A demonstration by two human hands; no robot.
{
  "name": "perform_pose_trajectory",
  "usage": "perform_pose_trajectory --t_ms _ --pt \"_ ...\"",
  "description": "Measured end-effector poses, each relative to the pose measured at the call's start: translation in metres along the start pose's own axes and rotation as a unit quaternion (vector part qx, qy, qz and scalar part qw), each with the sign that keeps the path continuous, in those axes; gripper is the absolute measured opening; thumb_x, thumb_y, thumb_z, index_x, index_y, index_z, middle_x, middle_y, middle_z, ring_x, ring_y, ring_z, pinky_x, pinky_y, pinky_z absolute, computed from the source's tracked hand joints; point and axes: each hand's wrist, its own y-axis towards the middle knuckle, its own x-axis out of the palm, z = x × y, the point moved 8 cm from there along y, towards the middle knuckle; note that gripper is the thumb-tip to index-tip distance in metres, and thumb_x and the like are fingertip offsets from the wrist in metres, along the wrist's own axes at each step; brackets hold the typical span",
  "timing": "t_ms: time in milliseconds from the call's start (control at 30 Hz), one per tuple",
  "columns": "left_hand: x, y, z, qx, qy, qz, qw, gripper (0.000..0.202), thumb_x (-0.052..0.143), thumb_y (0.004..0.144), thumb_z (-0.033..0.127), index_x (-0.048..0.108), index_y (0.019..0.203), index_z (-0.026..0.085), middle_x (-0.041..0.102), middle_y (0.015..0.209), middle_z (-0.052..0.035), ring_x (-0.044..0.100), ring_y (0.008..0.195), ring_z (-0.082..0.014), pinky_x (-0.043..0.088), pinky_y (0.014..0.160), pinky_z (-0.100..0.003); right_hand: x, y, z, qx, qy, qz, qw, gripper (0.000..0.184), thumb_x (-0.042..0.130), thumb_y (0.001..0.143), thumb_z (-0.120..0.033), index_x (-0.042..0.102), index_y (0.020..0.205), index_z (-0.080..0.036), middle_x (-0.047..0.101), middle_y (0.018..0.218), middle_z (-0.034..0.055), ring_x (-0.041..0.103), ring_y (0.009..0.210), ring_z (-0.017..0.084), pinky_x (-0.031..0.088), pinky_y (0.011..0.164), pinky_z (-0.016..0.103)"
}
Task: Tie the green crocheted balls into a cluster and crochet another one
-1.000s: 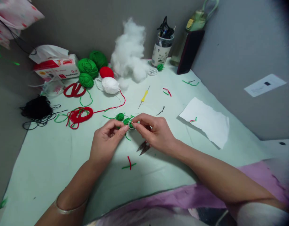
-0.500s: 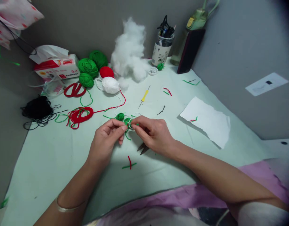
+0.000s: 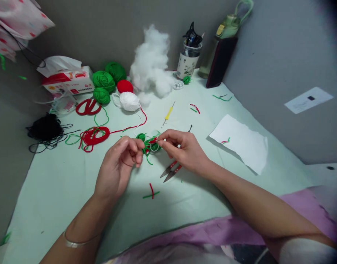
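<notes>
Small green crochet pieces [image 3: 146, 147], with red bits and a white yarn loop [image 3: 154, 147] on them, lie between my hands. My right hand [image 3: 185, 147] pinches the end of the white yarn at the right of the pieces. My left hand [image 3: 116, 161] is curled at their left edge, fingertips close together; what they hold, if anything, is hidden. A tiny green yarn ball [image 3: 141, 137] sits just behind. Thread snips [image 3: 170, 171] with red handles lie partly under my right hand. A crossed red and green yarn scrap [image 3: 151, 192] lies in front.
A yellow-handled crochet hook [image 3: 168, 114] lies behind my hands. Red yarn [image 3: 95, 136], black yarn [image 3: 46, 127], red-handled scissors [image 3: 88, 107] and several yarn balls [image 3: 104, 81] are to the left. White stuffing [image 3: 152, 64] and a pen jar [image 3: 188, 60] stand behind, paper [image 3: 241, 143] at right.
My left hand has drawn slightly left and turned, its thumb and finger off the white loop. My right hand has shifted a little right, uncovering more of the snips; red bits now show.
</notes>
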Motion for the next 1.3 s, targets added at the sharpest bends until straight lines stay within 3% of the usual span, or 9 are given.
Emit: perform_pose_trajectory --t_ms 67,133,200,333,567,967,1067,1200,1300 --pt "-0.002 0.0 0.003 0.028 0.05 0.006 0.998 0.01 0.065 0.091 0.025 0.073 0.091 0.02 0.07 0.1 -0.0042 0.054 0.064 -0.01 0.044 0.055 -0.024 0.004 0.0 -0.001 0.014 0.044 -0.025 0.999 0.014 0.06 0.092 -0.026 0.069 0.088 -0.017 0.05 0.051 -0.0076 0.044 0.048 0.008 0.032 0.051 0.022" --pt "-0.001 0.001 0.0 0.036 0.11 -0.002 0.993 0.03 0.072 0.086 0.019 0.071 0.115 0.024 0.071 0.111 -0.0041 0.057 0.07 -0.0101 0.046 0.059 -0.023 0.008 -0.001 -0.003 0.019 0.074 -0.045 0.996 0.013 0.06 0.091 -0.025 0.069 0.087 -0.016 0.049 0.05 -0.0082 0.043 0.047 0.008 0.032 0.048 0.022" --pt "0.002 0.001 -0.008 0.021 0.15 -0.025 0.988 0.044 0.077 0.084 0.02 0.066 0.126 0.025 0.072 0.106 -0.0028 0.059 0.072 -0.0109 0.05 0.064 -0.023 0.01 -0.001 -0.004 0.02 0.096 -0.051 0.994 0.013 0.062 0.091 -0.026 0.069 0.087 -0.016 0.049 0.05 -0.0082 0.044 0.046 0.008 0.032 0.047 0.021" --pt "0.004 0.001 -0.019 -0.008 0.184 -0.027 0.983 0.038 0.08 0.085 0.028 0.066 0.119 0.022 0.068 0.085 0.0011 0.064 0.072 -0.0128 0.051 0.065 -0.024 0.003 0.0 -0.004 0.012 0.15 -0.026 0.988 0.017 0.068 0.09 -0.033 0.07 0.085 -0.016 0.047 0.049 -0.0086 0.044 0.046 0.007 0.032 0.046 0.021" --pt "0.006 0.001 -0.018 -0.008 0.21 -0.027 0.977 0.032 0.081 0.084 0.028 0.068 0.112 0.021 0.069 0.082 0.001 0.066 0.074 -0.014 0.052 0.067 -0.025 -0.019 0.004 -0.007 -0.002 0.177 0.049 0.983 0.023 0.074 0.087 -0.039 0.068 0.08 -0.017 0.052 0.049 -0.0074 0.043 0.044 0.006 0.032 0.045 0.022" --pt "0.006 -0.001 -0.024 -0.023 0.246 -0.033 0.969 0.022 0.082 0.081 0.029 0.075 0.1 0.021 0.068 0.084 -0.0013 0.064 0.075 -0.0146 0.051 0.071 -0.027 -0.027 0.003 -0.009 -0.005 0.167 0.078 0.983 0.021 0.072 0.088 -0.036 0.069 0.081 -0.017 0.05 0.048 -0.0075 0.043 0.043 0.007 0.032 0.044 0.022" --pt "0.005 0.0 -0.024 -0.02 0.241 -0.035 0.97 0.023 0.082 0.081 0.029 0.075 0.101 0.022 0.069 0.084 -0.0007 0.059 0.069 -0.0132 0.049 0.067 -0.026 -0.025 0.001 -0.013 -0.027 0.11 0.073 0.991 0.018 0.069 0.091 -0.034 0.069 0.082 -0.018 0.051 0.051 -0.0067 0.047 0.046 0.008 0.034 0.047 0.023" --pt "-0.006 0.001 -0.01 0.026 0.246 0.007 0.969 0.024 0.066 0.096 0.041 0.075 0.111 0.026 0.062 0.077 0.0004 0.051 0.063 -0.014 0.045 0.062 -0.028 -0.01 -0.006 -0.021 -0.098 -0.055 0.014 0.994 0.014 0.062 0.096 -0.027 0.071 0.089 -0.019 0.059 0.059 -0.0047 0.048 0.052 0.008 0.037 0.055 0.023" --pt "-0.002 0.001 -0.002 0.061 0.289 -0.018 0.955 0.028 0.058 0.1 0.043 0.078 0.099 0.024 0.062 0.079 -0.002 0.051 0.065 -0.0153 0.045 0.064 -0.03 0.0 -0.011 -0.025 -0.146 -0.129 -0.017 0.981 0.015 0.061 0.097 -0.026 0.073 0.09 -0.02 0.064 0.064 -0.0038 0.046 0.053 0.007 0.035 0.057 0.022"
